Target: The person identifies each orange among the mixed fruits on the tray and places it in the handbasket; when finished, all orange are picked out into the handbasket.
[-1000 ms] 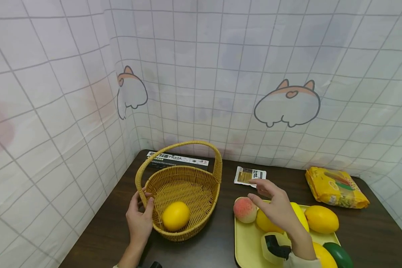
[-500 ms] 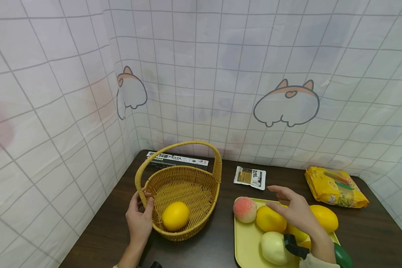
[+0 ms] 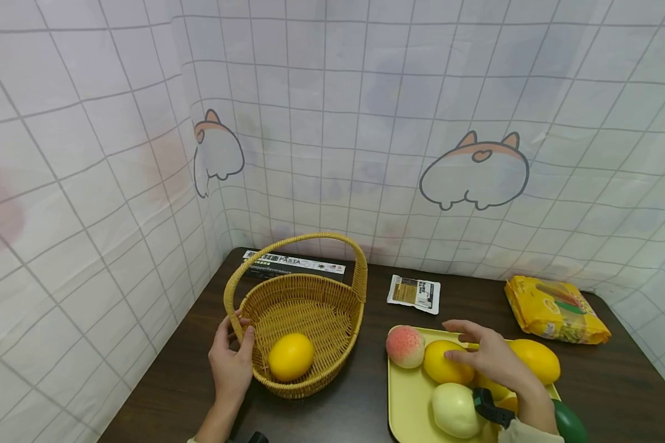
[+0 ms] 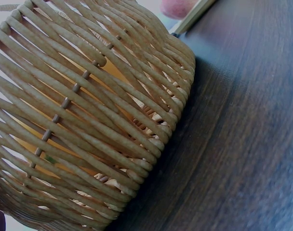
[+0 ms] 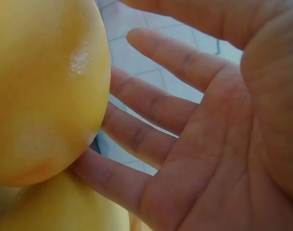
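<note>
My left hand (image 3: 230,362) holds the left rim of a wicker basket (image 3: 338,317), its thumb on the inner side by the handle's base. One smooth yellow fruit (image 3: 290,357) lies inside. The left wrist view is filled by the basket's woven wall (image 4: 103,101). Over a pale yellow tray (image 3: 406,409), my right hand (image 3: 490,357) hovers at a lemon-like yellow fruit (image 3: 442,364). In the right wrist view, the fingers of the right hand (image 5: 194,125) extend behind a yellow fruit (image 5: 45,86), not closed round it; contact is unclear.
The tray also bears a peach (image 3: 406,347), a pale green fruit (image 3: 454,411) and another yellow fruit (image 3: 539,362); a dark green item (image 3: 569,423) is partly hidden. Behind are a pasta box (image 3: 310,266), a small sachet (image 3: 414,293) and a yellow food packet (image 3: 558,309).
My right hand has moved right and back over the tray, then lowered slightly to the lemon-like fruit. The left hand and basket have stayed put.
</note>
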Tool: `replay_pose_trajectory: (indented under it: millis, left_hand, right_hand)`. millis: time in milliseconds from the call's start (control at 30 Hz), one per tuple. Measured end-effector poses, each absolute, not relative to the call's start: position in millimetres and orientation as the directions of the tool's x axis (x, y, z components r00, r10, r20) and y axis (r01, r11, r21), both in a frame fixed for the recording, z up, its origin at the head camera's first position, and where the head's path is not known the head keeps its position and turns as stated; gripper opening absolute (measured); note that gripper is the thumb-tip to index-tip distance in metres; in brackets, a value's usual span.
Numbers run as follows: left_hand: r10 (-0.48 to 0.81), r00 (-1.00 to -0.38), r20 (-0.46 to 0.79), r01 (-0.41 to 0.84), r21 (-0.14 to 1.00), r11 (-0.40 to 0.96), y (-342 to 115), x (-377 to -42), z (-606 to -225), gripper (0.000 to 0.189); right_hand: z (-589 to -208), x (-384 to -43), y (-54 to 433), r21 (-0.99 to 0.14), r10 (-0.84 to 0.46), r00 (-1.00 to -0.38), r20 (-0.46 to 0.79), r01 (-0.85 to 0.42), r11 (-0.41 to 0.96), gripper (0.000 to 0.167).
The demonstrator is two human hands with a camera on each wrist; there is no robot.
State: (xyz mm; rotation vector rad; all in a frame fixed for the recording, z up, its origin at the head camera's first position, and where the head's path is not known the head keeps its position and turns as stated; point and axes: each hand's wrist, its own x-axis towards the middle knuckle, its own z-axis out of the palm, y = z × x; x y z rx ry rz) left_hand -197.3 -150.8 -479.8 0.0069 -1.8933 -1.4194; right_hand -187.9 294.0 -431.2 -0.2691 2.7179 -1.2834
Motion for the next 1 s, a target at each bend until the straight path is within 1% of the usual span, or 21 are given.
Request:
replay_pose_trajectory:
  millis: [200, 533, 800, 1000]
  left_hand:
    - [-0.418, -0.715, 0.56, 0.422, 0.823, 0.381, -149.0, -194.6, -475.1, 0.033]
    - [-0.418, -0.71, 0.567, 0.428, 0.819, 0.382, -149.0, -193.8, -474.5, 0.033]
    - [-0.421, -0.714, 0.56, 0.421, 0.823, 0.382, -149.5, -193.5, -475.5, 0.033]
    - [-0.415, -0.717, 0.559, 0.422, 0.823, 0.379, -149.6, -194.0, -475.2, 0.033]
  right_hand:
    - [-433.4, -188.0, 295.3, -0.784, -0.244, -0.968, -0.06, -0.106, 0.612, 0.06]
    - [-435.6, -190.4, 294.6, -0.759, -0.292, -0.951, -0.102, -0.116, 0.64, 0.061]
    - [-438.1, -191.5, 294.0, -0.779, -0.391, -0.906, -0.163, -0.125, 0.614, 0.066]
    - [-439.4, -190.2, 293.1, -0.786, -0.423, -0.888, -0.178, -0.13, 0.605, 0.071]
